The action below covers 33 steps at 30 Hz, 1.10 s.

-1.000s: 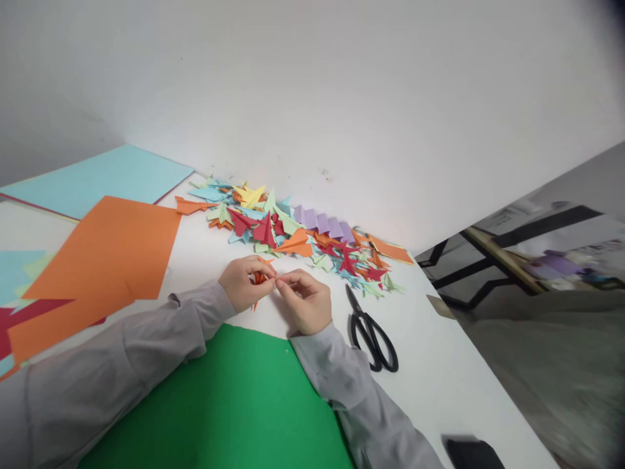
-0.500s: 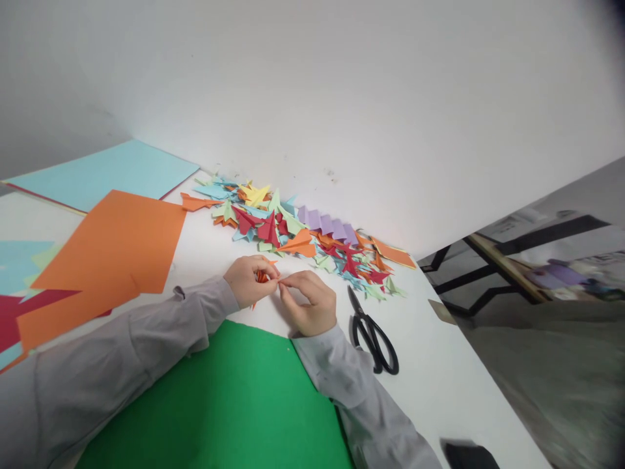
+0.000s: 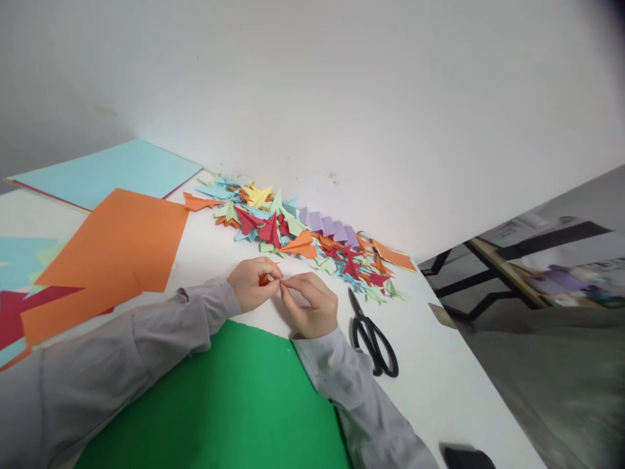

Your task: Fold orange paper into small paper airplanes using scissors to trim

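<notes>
Curled around a small folded orange paper (image 3: 264, 280) is my left hand (image 3: 250, 286), with thumb and fingers pinched at its right end. My right hand (image 3: 312, 305) meets it there, thumb and forefinger pressed together at the paper's tip. Most of the folded piece is hidden behind the left fingers. Both hands are over the white table, just beyond a green sheet or mat (image 3: 219, 397). Black-handled scissors (image 3: 371, 335) lie to the right of my right hand, blades pointing away.
Along the wall runs a heap of small folded paper planes (image 3: 268, 228) in several colours, with a purple pleated strip (image 3: 327, 226). Large orange sheets (image 3: 122, 241) and light-blue sheets (image 3: 112, 172) lie at left. A dark object (image 3: 466, 457) sits at the near right edge.
The hands keep nearly the same place and pinch. Orange points that showed below my left hand are now out of sight. The whole view has shifted slightly.
</notes>
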Each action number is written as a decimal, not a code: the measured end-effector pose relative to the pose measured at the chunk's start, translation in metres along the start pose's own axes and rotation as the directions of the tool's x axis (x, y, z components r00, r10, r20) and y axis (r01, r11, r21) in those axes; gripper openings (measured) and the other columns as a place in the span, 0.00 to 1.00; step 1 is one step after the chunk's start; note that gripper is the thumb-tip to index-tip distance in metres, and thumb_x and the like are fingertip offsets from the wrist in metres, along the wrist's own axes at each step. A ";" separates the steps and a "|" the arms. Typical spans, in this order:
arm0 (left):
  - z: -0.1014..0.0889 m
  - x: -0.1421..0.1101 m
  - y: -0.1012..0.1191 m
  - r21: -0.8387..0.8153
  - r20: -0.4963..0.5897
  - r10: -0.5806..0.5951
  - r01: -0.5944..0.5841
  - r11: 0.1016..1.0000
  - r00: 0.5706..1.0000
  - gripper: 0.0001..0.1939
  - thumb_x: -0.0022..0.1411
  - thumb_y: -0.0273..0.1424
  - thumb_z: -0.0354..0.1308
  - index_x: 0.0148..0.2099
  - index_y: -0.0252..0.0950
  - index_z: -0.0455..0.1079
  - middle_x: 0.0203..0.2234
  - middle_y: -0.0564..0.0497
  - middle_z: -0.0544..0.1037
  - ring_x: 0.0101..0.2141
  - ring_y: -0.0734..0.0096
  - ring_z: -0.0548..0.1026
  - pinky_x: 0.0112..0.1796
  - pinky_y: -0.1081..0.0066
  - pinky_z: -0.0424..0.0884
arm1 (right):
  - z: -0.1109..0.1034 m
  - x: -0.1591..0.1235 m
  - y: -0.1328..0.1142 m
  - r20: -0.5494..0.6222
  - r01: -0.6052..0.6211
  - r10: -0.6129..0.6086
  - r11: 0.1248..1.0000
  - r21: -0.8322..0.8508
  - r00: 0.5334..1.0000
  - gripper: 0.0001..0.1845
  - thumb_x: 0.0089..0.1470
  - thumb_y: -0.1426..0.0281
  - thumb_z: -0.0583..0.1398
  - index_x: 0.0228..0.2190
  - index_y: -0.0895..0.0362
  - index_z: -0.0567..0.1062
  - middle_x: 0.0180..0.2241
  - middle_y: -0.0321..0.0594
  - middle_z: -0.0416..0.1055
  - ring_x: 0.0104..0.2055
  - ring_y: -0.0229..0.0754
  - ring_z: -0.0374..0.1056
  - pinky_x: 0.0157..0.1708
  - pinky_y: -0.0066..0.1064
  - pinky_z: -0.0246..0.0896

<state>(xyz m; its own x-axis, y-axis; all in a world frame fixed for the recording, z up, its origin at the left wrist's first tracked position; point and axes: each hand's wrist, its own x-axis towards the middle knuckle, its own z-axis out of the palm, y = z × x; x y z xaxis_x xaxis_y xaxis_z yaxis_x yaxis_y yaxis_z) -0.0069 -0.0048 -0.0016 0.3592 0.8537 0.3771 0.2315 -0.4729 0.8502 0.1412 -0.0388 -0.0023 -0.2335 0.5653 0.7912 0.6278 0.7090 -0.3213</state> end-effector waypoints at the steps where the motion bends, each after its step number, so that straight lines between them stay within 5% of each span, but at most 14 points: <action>1: 0.000 0.000 0.000 -0.001 0.002 0.000 0.000 1.000 1.000 0.06 0.48 0.24 0.53 0.27 0.31 0.71 0.29 0.48 0.74 0.21 0.78 0.68 0.26 0.75 0.66 | 0.000 0.000 0.000 0.004 -0.004 0.004 1.000 0.003 1.000 0.07 0.45 0.78 0.60 0.28 0.56 0.74 0.25 0.41 0.73 0.28 0.40 0.67 0.28 0.33 0.64; 10: 0.000 0.000 0.000 -0.008 0.013 -0.025 0.025 1.000 1.000 0.05 0.48 0.25 0.53 0.25 0.32 0.70 0.28 0.49 0.74 0.19 0.80 0.66 0.24 0.75 0.66 | 0.000 0.001 -0.001 -0.011 -0.027 0.027 1.000 0.009 1.000 0.06 0.46 0.77 0.59 0.27 0.56 0.74 0.24 0.41 0.72 0.28 0.40 0.67 0.27 0.33 0.64; 14: 0.000 0.001 -0.001 -0.014 0.005 -0.043 0.043 0.999 0.999 0.04 0.47 0.24 0.54 0.24 0.32 0.69 0.29 0.48 0.75 0.27 0.74 0.72 0.30 0.73 0.68 | 0.000 0.000 0.001 -0.006 0.005 -0.005 1.000 -0.023 1.000 0.06 0.46 0.78 0.60 0.27 0.56 0.74 0.24 0.41 0.72 0.28 0.39 0.67 0.27 0.32 0.64; 21: -0.001 0.003 0.001 -0.063 0.029 -0.110 0.111 0.992 0.994 0.04 0.47 0.24 0.54 0.23 0.33 0.67 0.31 0.46 0.76 0.33 0.68 0.74 0.37 0.70 0.69 | -0.005 0.000 0.006 0.037 0.195 -0.192 0.958 -0.209 0.981 0.07 0.45 0.78 0.61 0.29 0.57 0.73 0.24 0.40 0.72 0.27 0.39 0.65 0.26 0.31 0.59; 33: -0.002 0.005 0.001 -0.150 0.036 -0.163 0.167 0.975 0.986 0.04 0.47 0.25 0.54 0.22 0.33 0.68 0.31 0.46 0.77 0.36 0.68 0.74 0.40 0.69 0.68 | -0.015 0.004 0.002 0.276 0.500 -0.418 0.749 -0.435 0.866 0.07 0.49 0.79 0.59 0.33 0.58 0.71 0.28 0.40 0.74 0.32 0.40 0.66 0.29 0.33 0.55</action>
<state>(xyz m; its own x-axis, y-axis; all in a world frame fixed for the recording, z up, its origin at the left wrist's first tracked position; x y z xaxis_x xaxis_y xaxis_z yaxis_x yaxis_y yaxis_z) -0.0068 -0.0010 0.0017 0.3493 0.9109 0.2198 0.1499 -0.2859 0.9465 0.1530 -0.0417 0.0081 -0.6692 0.3094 0.6756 0.6762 0.6304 0.3812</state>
